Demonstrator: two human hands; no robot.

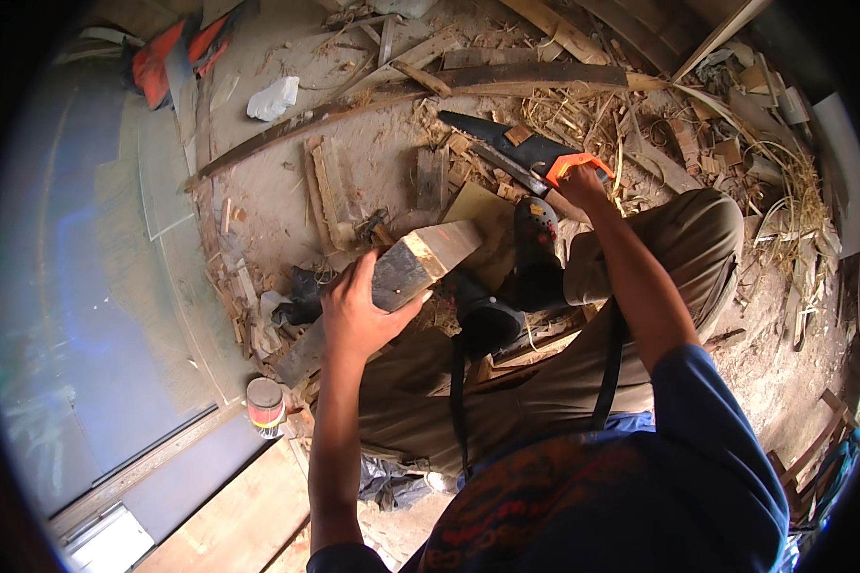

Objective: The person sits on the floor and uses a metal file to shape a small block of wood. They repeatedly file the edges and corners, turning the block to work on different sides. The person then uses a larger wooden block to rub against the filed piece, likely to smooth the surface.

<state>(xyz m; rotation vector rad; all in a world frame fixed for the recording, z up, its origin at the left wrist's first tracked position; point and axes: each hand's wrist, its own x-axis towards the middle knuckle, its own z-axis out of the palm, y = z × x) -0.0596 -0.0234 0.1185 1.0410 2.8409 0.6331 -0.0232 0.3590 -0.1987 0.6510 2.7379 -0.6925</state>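
My left hand [358,306] grips a thick wooden beam [406,272] from above, the thumb on one side and the fingers on the other. The beam lies slantwise, its pale, fresh-looking end pointing away to the right. My right hand [583,186] is closed round the orange handle [566,164] of a handsaw, over by my right knee. The saw's dark blade [487,130] points away to the left, low over the scraps and apart from the beam. A small wood offcut [518,135] shows against the blade.
My shoes [537,234] stand among scattered offcuts and shavings. A long curved plank [306,122] crosses the floor ahead. To the left are a large bluish panel [115,286] and a small can [266,401]. Straw and wood scraps [784,191] pile up at the right.
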